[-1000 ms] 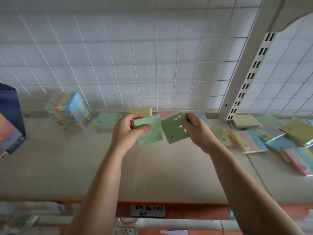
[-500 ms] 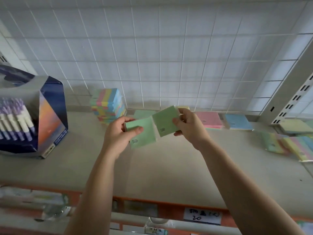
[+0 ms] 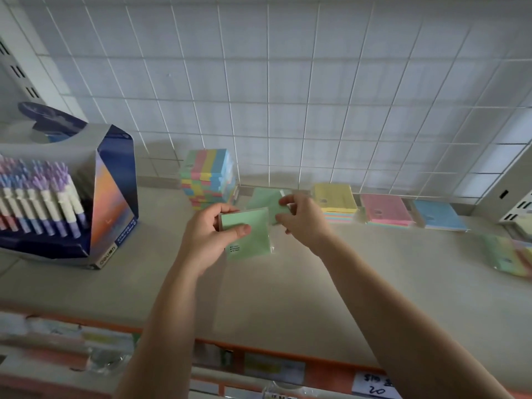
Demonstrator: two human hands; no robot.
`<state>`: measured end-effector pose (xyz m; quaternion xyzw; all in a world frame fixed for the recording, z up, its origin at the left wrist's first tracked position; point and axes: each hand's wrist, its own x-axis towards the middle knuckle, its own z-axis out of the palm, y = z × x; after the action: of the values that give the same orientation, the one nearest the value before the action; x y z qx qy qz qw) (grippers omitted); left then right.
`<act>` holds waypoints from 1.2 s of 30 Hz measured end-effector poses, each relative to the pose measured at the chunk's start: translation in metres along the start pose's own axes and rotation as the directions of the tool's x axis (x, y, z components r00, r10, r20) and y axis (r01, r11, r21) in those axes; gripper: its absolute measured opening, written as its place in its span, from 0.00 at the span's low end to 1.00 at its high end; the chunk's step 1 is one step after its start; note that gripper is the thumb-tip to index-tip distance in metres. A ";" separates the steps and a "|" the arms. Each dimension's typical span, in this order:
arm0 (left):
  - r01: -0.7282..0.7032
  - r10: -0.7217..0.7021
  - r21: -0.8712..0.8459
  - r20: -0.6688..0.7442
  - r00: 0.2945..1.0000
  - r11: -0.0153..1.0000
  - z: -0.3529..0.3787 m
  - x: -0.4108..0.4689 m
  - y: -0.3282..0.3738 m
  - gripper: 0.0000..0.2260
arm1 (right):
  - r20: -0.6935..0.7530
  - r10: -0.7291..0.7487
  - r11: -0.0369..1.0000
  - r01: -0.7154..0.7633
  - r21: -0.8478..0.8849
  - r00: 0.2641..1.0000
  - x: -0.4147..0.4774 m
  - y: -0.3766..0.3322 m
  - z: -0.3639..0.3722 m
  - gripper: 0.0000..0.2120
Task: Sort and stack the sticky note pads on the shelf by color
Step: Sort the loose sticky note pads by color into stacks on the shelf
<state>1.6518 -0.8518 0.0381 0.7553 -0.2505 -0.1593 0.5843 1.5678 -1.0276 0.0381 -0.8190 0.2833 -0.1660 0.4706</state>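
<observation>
My left hand (image 3: 211, 236) grips a green sticky note pad (image 3: 252, 234), thumb on top, held above the shelf (image 3: 259, 298). My right hand (image 3: 305, 223) pinches a second green pad (image 3: 266, 201) low over the back of the shelf, beside the first; I cannot tell whether it rests on another green pad. Along the back wall stand a tall multicolour stack (image 3: 208, 175), a yellow-topped pile (image 3: 334, 198), a pink pile (image 3: 385, 210) and a blue pad (image 3: 439, 216).
A dark blue display box of pens (image 3: 63, 197) stands at the left. Loose multicolour pads (image 3: 509, 256) lie at the right edge. A white wire grid (image 3: 288, 96) backs the shelf. An orange price rail (image 3: 288, 367) runs along the front edge.
My view has swung left, bringing the pen box and stacks into sight. Both hands with their green pads have dropped toward the back of the shelf, the right pad lowest.
</observation>
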 end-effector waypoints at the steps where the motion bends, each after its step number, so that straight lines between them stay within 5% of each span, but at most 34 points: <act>1: 0.001 -0.001 -0.006 -0.004 1.000 1.000 0.000 0.000 -0.001 0.16 | -0.021 -0.039 0.995 0.037 -0.090 0.999 -0.001 -0.001 0.000 0.18; 8: -0.001 0.001 -0.021 -0.003 1.000 1.000 0.002 -0.002 -0.007 0.16 | -0.068 -0.215 0.914 0.177 -0.364 0.974 -0.006 0.001 0.005 0.25; 14: 0.000 0.000 -0.005 -0.007 1.000 1.000 0.001 -0.001 -0.009 0.15 | -0.068 -0.282 0.821 0.204 -0.533 0.957 -0.004 0.007 0.005 0.18; 25: -0.018 0.017 0.030 0.020 1.000 0.999 0.004 -0.004 -0.008 0.13 | -0.087 -0.309 0.809 0.214 -0.547 0.947 0.001 0.011 0.011 0.09; 36: -0.036 0.033 0.059 0.050 0.998 0.998 0.006 -0.004 -0.008 0.14 | -0.016 -0.263 0.797 0.208 -0.568 0.965 0.000 0.012 0.007 0.16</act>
<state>1.6475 -0.8527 0.0284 0.7640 -0.2824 -0.1601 0.5576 1.5676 -1.0274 0.0241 -0.9409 0.2372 -0.1710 0.1711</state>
